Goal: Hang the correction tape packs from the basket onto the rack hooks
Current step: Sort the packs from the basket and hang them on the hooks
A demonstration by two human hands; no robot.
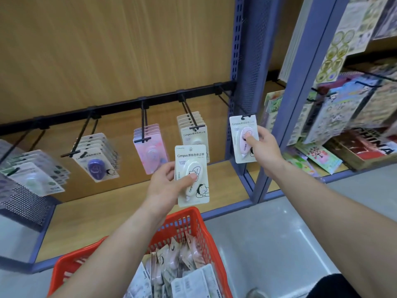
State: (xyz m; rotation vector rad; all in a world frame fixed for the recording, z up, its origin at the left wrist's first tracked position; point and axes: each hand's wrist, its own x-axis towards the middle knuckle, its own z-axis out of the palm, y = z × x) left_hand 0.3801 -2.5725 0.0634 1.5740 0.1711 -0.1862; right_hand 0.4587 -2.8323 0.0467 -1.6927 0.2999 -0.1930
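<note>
My right hand (263, 145) grips a cream correction tape pack with a pink dispenser (239, 134), its top slot at the tip of the rightmost black hook (225, 100). My left hand (165, 186) holds another cream pack, perhaps two stacked (192, 164), upright in front of the rack, below a hook (189, 112) that carries several matching packs. The red basket (199, 231) sits low between my forearms, with several more packs (176, 267) inside.
A black rail (120, 105) carries further hooks with pink (148, 143), purple (96, 158) and green packs (32, 177). Blue uprights (240, 50) frame the wooden shelf bay. Sticker sheets and cards (343, 108) hang in the bay to the right. A black mesh bin (25, 207) stands at the left.
</note>
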